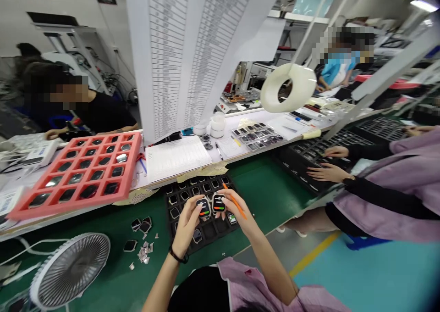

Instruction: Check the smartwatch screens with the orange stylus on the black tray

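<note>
My left hand [187, 220] grips a square smartwatch [203, 208] with a lit screen, its thumb on the edge of the display. Beside it, my right hand [240, 213] holds a second lit smartwatch [219, 203] and also an orange pen-like tool [235, 201] that slants across the fingers. The two watches are side by side and both show a red-green bar. Beneath both hands lies a black foam tray [210, 231] with several watch units in its slots. One unit with a green-white screen [232, 218] is in the tray near my right hand.
A pink foam tray [134, 165] of watch screens is on the shelf at left. A white fan [74, 270] stands front left, near loose watch parts [145, 252]. Paper sheets hang ahead beside a tape roll [288, 88]. At right, a person's hands [325, 172] rest over black trays.
</note>
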The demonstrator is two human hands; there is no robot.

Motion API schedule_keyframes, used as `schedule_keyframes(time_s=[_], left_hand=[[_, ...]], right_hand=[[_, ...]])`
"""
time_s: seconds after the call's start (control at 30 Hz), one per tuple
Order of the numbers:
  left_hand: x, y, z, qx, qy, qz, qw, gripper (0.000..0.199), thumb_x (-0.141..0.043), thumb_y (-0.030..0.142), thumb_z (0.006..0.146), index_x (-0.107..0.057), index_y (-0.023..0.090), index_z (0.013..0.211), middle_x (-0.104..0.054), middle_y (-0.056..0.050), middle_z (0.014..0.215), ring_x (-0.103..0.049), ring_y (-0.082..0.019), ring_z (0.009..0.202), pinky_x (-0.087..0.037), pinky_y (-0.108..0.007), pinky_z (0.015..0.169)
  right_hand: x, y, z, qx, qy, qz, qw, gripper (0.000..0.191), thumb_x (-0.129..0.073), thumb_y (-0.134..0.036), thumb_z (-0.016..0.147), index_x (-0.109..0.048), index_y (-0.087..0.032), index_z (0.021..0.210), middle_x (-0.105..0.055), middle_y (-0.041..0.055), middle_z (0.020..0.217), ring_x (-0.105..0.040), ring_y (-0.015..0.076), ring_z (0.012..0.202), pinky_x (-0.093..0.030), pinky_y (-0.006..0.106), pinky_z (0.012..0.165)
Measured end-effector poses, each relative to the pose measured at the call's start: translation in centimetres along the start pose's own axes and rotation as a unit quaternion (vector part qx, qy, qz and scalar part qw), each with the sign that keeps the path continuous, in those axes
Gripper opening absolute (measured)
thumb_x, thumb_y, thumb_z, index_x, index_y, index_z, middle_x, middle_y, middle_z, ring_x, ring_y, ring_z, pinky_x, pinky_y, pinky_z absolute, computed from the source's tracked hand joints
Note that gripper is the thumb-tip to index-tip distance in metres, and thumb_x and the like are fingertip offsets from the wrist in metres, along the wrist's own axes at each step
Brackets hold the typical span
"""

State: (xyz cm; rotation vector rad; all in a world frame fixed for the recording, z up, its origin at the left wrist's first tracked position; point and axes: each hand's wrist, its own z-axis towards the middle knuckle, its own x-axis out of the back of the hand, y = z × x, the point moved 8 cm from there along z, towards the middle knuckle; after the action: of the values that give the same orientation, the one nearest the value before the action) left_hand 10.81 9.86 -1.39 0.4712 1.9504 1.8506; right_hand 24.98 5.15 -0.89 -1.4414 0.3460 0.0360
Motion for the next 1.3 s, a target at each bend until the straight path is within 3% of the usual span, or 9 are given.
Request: schedule_keyframes(time_s=[0.3,0.47,0.57,0.7,0.93,1.3], left_hand=[[0.2,-1.0,0.9,-0.017,-0.001,0.015,1.000,0.044,-0.055,0.048,0.086,-0.053,0.023,0.121,-0.061,-0.008,0.115,-0.061,-0.023,0.096,-0.053,-0.029,0.069],[-0.1,-1.1,0.7,-0.029,-0.003,0.004,1.000,0.043,-0.057,0.046,0.085,-0.052,0.024,0.121,-0.060,-0.009,0.118,-0.060,-0.022,0.099,-0.053,-0.030,0.075],[-0.4,-0.9,0.3,-0.026,-0.010,-0.005,1.000,0.043,-0.056,0.045,0.086,-0.049,0.023,0.122,-0.058,-0.010,0.122,-0.059,-0.022,0.102,-0.052,-0.030,0.078],[-0.5,-0.3,0.0,-0.028,-0.013,-0.016,0.999,0.040,-0.057,0.043,0.086,-0.050,0.022,0.119,-0.057,-0.010,0.122,-0.059,-0.023,0.104,-0.052,-0.031,0.079],[-0.5,0.2,-0.2,-0.031,-0.006,-0.002,1.000,0.041,-0.061,0.040,0.083,-0.049,0.021,0.117,-0.057,-0.011,0.120,-0.057,-0.023,0.105,-0.051,-0.029,0.076],[-0.4,0.0,-0.3,-0.006,0.001,-0.019,1.000,0.036,-0.054,0.044,0.088,-0.051,0.023,0.116,-0.057,-0.009,0.122,-0.058,-0.020,0.103,-0.051,-0.027,0.077]], right_hand=[[0.2,-0.4,0.5,0.015,0.001,0.015,1.000,0.027,-0.060,-0.044,0.085,-0.055,-0.024,0.102,-0.056,-0.0014,0.081,-0.063,0.0114,0.055,-0.045,0.022,0.044],[0.2,-0.2,-0.1,0.008,-0.014,0.006,1.000,0.030,-0.061,-0.042,0.084,-0.054,-0.025,0.108,-0.059,0.0020,0.094,-0.063,0.0121,0.060,-0.049,0.023,0.048],[0.2,-0.1,-0.4,0.003,-0.017,0.001,1.000,0.034,-0.063,-0.039,0.083,-0.052,-0.026,0.111,-0.059,0.0040,0.103,-0.063,0.0127,0.064,-0.050,0.023,0.050],[0.1,0.2,-0.7,-0.011,-0.019,-0.005,1.000,0.038,-0.067,-0.035,0.080,-0.051,-0.027,0.113,-0.060,0.0042,0.101,-0.064,0.0144,0.067,-0.051,0.024,0.050],[0.1,0.1,-0.8,-0.016,-0.021,-0.023,0.999,0.031,-0.062,-0.034,0.085,-0.054,-0.028,0.114,-0.059,0.0067,0.112,-0.065,0.0159,0.071,-0.052,0.027,0.052],[0.8,0.6,-0.5,-0.003,0.014,-0.038,0.999,0.029,-0.063,-0.038,0.083,-0.056,-0.026,0.109,-0.062,0.0044,0.096,-0.065,0.0158,0.060,-0.050,0.026,0.046]])
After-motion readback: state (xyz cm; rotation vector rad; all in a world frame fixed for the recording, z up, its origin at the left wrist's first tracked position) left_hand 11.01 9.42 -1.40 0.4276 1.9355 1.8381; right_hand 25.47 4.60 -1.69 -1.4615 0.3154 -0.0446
